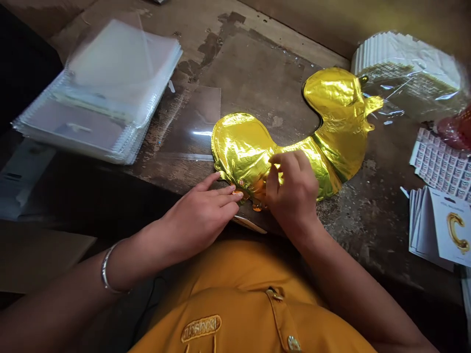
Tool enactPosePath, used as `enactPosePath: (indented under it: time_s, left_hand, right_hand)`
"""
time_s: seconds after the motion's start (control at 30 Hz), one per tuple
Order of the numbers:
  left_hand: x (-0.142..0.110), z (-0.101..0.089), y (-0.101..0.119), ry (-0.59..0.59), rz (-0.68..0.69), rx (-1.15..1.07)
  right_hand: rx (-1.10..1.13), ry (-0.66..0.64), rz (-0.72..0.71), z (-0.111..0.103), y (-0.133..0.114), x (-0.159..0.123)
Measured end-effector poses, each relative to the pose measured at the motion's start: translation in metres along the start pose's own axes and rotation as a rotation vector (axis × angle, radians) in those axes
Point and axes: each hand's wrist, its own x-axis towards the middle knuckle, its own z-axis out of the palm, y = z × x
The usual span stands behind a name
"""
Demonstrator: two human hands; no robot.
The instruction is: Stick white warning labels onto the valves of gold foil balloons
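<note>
Nearest my camera, at 6 o'clock, sits the wearer's mustard-yellow shirt (235,304), with an embroidered badge (200,328) and a metal button (293,342) on its placket. Both forearms reach forward from it; a silver bangle (108,269) circles the left wrist.

Left hand (200,211): at about 7 o'clock from the foil, fingers extended and slightly spread, the fingertips (235,196) touching the lower edge of the gold foil balloon (324,147). It looks open, not clamped.

Right hand (294,189): lying over the balloon's middle, fingers curled and close together, pressed on the foil. From my angle I cannot tell whether they pinch it or only rest on it.

Balloon: flat, curved and crinkled, lying on a clear plastic sheet (191,122) and the stained, worn worktop (257,63). It runs from between the hands toward 2 o'clock, its lower edge just above the wearer's body.

Surroundings, by clock position: at 10 o'clock, a stack of clear plastic sleeves (110,93); at 2 o'clock, a white stack in clear wrap (405,63); at 3 o'clock, a sheet of printed labels (441,166); at 4 o'clock, white cards printed with a gold letter C (454,230); at 8 o'clock, a flat piece of cardboard (37,255).
</note>
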Motion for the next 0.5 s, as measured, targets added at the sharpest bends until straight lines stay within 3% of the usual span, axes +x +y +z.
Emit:
enactPosePath:
  time_s: [0.1, 0.17, 0.27, 0.4, 0.5]
  left_hand:
    - [-0.004, -0.002, 0.001, 0.008, 0.002, -0.035]
    - [-0.01, -0.003, 0.002, 0.053, -0.051, -0.046]
    - [-0.019, -0.002, 0.002, 0.126, -0.147, -0.058]
    - [-0.025, -0.002, 0.0, 0.122, -0.152, -0.095]
    - [-0.025, -0.006, 0.0, 0.111, -0.153, -0.116]
  right_hand:
    - [0.06, -0.183, -0.275, -0.011, -0.007, -0.011]
    - [0.064, -0.288, -0.372, -0.014, -0.01, -0.018]
    - [-0.017, -0.29, -0.42, -0.012, -0.008, -0.023]
    - [-0.14, -0.209, -0.527, -0.005, -0.005, -0.023]
    - [-0.107, -0.19, -0.487, -0.003, -0.005, -0.02]
